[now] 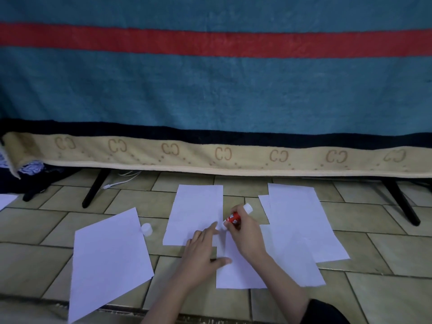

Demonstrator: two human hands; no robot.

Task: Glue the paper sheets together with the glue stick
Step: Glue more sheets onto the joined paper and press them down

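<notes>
**A:** Right grip [243,230] curled round a red glue stick [233,219], clamped on the barrel. Left grip [203,249] spread flat, fingers straight, pressing down on paper, holding nothing.

**B:** And the stick's long axis?

**A:** Tilted, running from upper right to lower left. White twist base up and away, bare glue end down and toward the left fingers. Tip apparently touching the right edge of the middle sheet [196,213], just beside the left index fingertip [214,225].

**B:** Where does the paper to be joined lie from there?

**A:** Directly below the tip. A nearer sheet [245,272] spreads toward the body, under both wrists, seeming to meet or overlap the middle sheet where the tip rests; exact overlap hard to tell, white on white. Seam edge running away from the body, so probably a stroke along that edge, with the left palm pinning the paper against drag.

**B:** Anything else near?

**A:** White cap [147,229] off the stick, standing on the tiled floor [374,295] left of the middle sheet, nearer the left hand. One loose sheet [109,258] lying askew further left; a small stack [301,220] to the right, close beside the right wrist. All on the floor, no bench.
</notes>
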